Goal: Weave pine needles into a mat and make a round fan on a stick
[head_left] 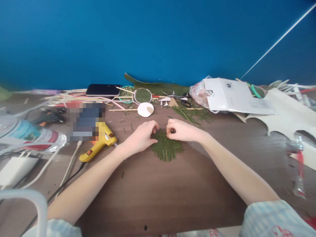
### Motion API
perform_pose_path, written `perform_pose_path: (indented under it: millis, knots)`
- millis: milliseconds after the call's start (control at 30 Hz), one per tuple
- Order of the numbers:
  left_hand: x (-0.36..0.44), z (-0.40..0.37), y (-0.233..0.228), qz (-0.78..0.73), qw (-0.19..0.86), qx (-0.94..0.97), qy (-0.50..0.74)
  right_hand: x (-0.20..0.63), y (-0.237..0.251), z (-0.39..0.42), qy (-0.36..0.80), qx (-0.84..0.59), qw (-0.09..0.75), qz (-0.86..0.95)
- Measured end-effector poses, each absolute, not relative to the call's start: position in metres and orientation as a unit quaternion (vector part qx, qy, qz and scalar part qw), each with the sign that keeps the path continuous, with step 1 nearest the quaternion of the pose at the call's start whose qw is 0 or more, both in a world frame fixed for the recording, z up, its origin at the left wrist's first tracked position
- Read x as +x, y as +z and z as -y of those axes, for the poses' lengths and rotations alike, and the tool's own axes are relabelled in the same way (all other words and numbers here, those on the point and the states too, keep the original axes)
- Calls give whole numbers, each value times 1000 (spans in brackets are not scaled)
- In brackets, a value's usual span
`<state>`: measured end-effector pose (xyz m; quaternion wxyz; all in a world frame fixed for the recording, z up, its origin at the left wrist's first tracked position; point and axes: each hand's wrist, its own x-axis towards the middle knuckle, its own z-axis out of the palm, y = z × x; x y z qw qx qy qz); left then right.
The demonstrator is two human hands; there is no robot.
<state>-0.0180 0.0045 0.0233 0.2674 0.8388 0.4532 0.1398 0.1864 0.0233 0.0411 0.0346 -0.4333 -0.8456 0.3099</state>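
Note:
A small mat of woven green leaf strips (166, 149) lies on the brown table (158, 194) in the middle of the view. My left hand (140, 136) rests on the mat's left upper edge, its fingertips pinching strips there. At the mat's upper right edge my right hand (180, 130) pinches strips with curled fingers. The two hands nearly meet above the mat.
A yellow glue gun (100, 144) with its cable lies left of my left hand. Behind are a white paper disc (145, 109), round hoops with green weave (142, 95), a phone (103, 90), a long green leaf (160, 87), loose leaf strips (194, 113), a white packet (234, 95) and a plastic bottle (27, 135).

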Motion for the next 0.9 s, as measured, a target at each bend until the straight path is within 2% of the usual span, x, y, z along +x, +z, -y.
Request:
perform_pose_path:
  millis: [133,400,667,900]
  knots:
    - [-17,-3,25,-447,261,845,134,187,41,-23,310,-432,35,846]
    - [-17,-4,22,-448,323,822,140,186,42,-23,307,-435,36,846]
    - [-16,-4,30,-447,260,850,104,188,45,-26,328,-436,56,836]
    - [-12,-2,38,-459,268,840,112,179,55,-21,373,-444,102,808]
